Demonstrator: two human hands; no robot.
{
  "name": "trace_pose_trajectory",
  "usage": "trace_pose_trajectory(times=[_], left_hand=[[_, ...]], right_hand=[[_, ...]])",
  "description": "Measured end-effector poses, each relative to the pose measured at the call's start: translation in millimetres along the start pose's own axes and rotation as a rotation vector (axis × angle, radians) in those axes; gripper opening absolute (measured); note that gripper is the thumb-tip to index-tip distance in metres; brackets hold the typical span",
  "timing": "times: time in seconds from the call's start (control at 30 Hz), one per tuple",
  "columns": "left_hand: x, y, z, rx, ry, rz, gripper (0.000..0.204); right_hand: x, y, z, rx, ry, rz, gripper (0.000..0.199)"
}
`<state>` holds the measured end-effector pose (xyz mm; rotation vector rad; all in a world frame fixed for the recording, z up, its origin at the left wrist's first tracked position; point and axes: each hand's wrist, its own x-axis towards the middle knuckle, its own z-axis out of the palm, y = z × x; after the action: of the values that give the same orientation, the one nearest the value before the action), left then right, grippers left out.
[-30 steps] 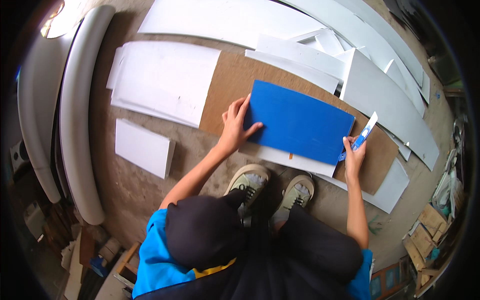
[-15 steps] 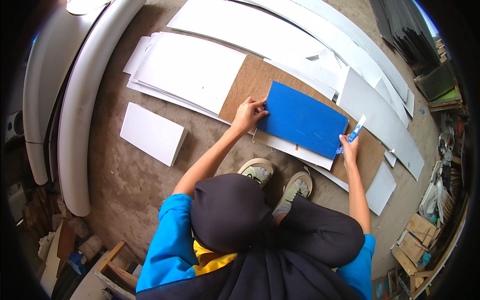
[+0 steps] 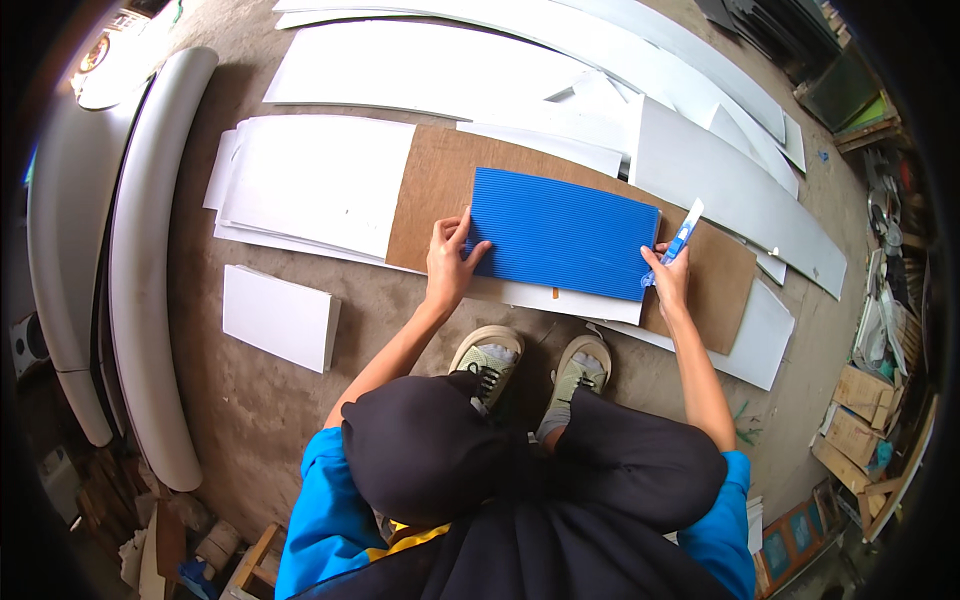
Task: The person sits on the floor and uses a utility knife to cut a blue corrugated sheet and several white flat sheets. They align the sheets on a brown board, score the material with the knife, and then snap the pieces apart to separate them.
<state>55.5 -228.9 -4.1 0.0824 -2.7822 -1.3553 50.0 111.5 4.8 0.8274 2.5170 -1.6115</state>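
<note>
Blue ribbed sheet [image 3: 562, 233] lies on a brown board [image 3: 430, 190] on the floor, near its front edge. Left hand [image 3: 449, 262] lies flat, fingers spread, on the sheet's left edge; right hand [image 3: 668, 280] is closed on a blue-handled knife [image 3: 680, 240] at the right edge. Likely risk: the blade slips toward fingers. No labels legible.

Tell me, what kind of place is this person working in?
Probably a workshop or a work yard. White sheets lie stacked on a bare concrete floor, wood scraps are piled at the side, and the right hand holds a blue knife.
</note>
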Motion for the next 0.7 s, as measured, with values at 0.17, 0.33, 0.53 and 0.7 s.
trace_pose_trajectory(times=[0.17,0.33,0.53,0.7], left_hand=[[-2,-1,1,0.016,-0.004,0.031,0.059],[-4,-5,1,0.058,-0.034,0.058,0.063],[23,35,9,0.346,0.057,0.289,0.074],[81,47,28,0.506,-0.071,0.458,0.05]], right_hand=[[2,10,1,0.046,0.019,-0.026,0.039],[4,6,3,0.036,-0.01,-0.055,0.039],[4,3,0,-0.055,0.05,-0.077,0.039],[5,-3,7,-0.114,0.052,-0.076,0.041]])
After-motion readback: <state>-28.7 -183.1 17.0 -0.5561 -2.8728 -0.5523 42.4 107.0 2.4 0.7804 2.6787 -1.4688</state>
